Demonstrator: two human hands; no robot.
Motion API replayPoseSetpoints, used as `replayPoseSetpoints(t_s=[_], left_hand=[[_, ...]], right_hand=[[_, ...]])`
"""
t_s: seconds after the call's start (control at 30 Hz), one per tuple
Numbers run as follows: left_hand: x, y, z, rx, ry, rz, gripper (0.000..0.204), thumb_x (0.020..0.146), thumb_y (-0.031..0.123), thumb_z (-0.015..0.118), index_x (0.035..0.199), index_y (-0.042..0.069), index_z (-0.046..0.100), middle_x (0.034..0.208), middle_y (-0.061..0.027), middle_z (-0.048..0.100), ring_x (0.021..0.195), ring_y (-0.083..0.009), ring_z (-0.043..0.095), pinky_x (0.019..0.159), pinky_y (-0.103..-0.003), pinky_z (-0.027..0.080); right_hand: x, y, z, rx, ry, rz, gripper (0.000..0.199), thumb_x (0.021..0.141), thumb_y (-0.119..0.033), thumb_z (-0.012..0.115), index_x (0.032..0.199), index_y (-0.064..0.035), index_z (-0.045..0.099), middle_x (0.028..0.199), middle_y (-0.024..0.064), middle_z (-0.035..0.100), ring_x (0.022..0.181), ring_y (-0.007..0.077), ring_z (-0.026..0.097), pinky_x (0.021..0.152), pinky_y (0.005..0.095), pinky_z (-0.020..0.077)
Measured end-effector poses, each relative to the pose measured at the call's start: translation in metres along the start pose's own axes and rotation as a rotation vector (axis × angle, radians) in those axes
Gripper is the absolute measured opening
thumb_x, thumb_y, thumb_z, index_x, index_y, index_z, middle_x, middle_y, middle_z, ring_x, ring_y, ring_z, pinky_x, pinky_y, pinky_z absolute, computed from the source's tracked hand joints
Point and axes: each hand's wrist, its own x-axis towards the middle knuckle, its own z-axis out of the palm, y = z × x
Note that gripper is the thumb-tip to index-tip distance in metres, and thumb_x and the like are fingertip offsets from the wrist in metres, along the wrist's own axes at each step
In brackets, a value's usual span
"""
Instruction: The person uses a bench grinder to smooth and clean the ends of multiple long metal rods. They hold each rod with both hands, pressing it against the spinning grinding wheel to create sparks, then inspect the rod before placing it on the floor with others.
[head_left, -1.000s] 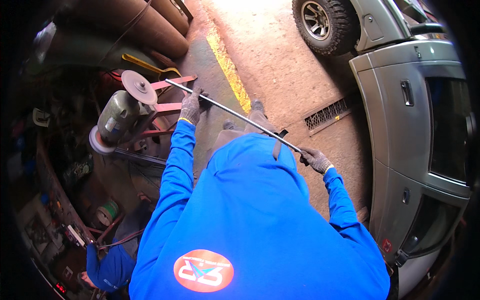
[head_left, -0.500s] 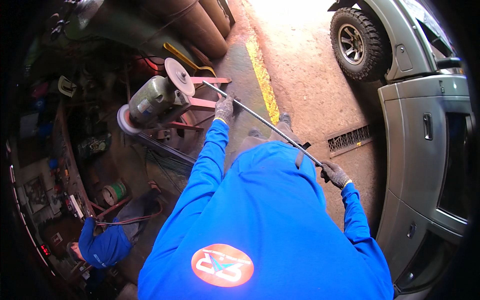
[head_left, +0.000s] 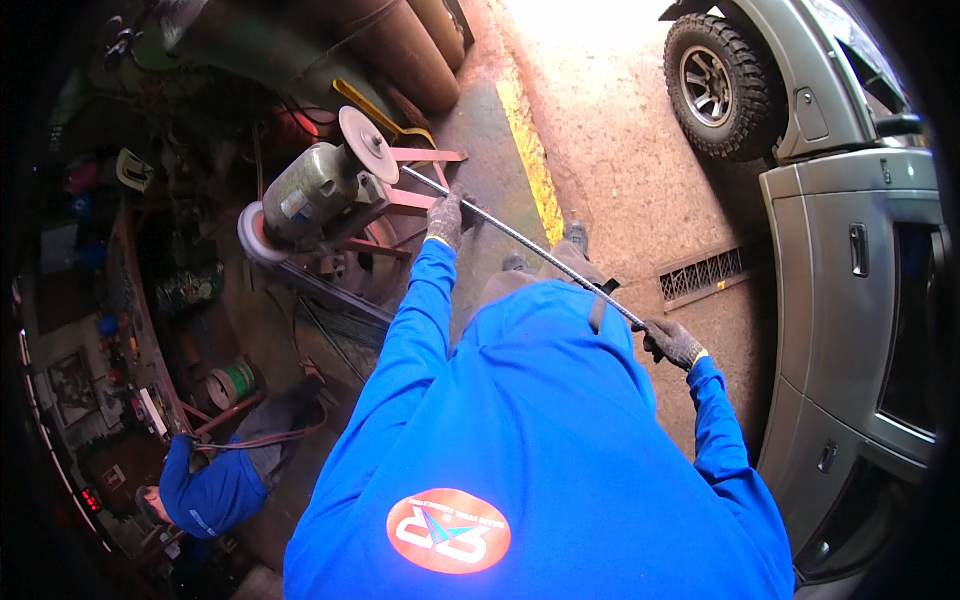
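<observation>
A long ribbed steel bar (head_left: 540, 248) slants across the front of my body, from upper left to lower right. My gloved left hand (head_left: 446, 220) is closed around it near its far end. At the other end my gloved right hand (head_left: 675, 343) grips the bar beside my hip. The bar's far tip is right at the edge of the larger disc (head_left: 365, 140) of a green bench grinder (head_left: 310, 195); whether they touch I cannot tell. A second, thicker wheel (head_left: 256, 236) sits on the grinder's other side. Reddish metal supports (head_left: 410, 200) show under the machine.
A grey off-road vehicle (head_left: 850, 290) stands at the right. A floor grate (head_left: 702, 278) and a yellow painted line (head_left: 530, 150) mark the ground. Large cylinders (head_left: 400, 50) lie at the upper left. Another person in blue (head_left: 215, 490) is bent over at the lower left.
The bar's tip has come slightly closer to the disc's edge. Both hands keep their grip on the bar. The whole view has shifted a little.
</observation>
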Motion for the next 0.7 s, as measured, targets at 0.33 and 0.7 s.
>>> replayPoseSetpoints(t_s=[0.33,0.7], left_hand=[[0.004,-0.004,-0.018,-0.184,-0.061,-0.058,0.023,0.094,0.028,0.062,0.089,0.006,0.06,0.077,-0.009,0.064,0.07,-0.0245,0.065,0.067,-0.044,0.059],[-0.005,0.005,-0.008,-0.378,-0.142,-0.145,0.023,0.093,0.023,0.059,0.076,0.009,0.054,0.066,-0.0059,0.054,0.063,-0.0271,0.057,0.075,-0.051,0.055]], right_hand=[[0.002,0.002,0.015,0.055,0.095,-0.018,0.036,0.099,-0.032,0.057,0.118,-0.0029,0.065,0.08,0.0047,0.064,0.067,0.0121,0.059,0.058,0.0279,0.0513],[0.002,0.022,0.042,0.197,0.352,-0.118,0.03,0.086,-0.011,0.073,0.113,0.001,0.069,0.09,0.0046,0.069,0.076,0.0111,0.059,0.067,0.0262,0.0504]])
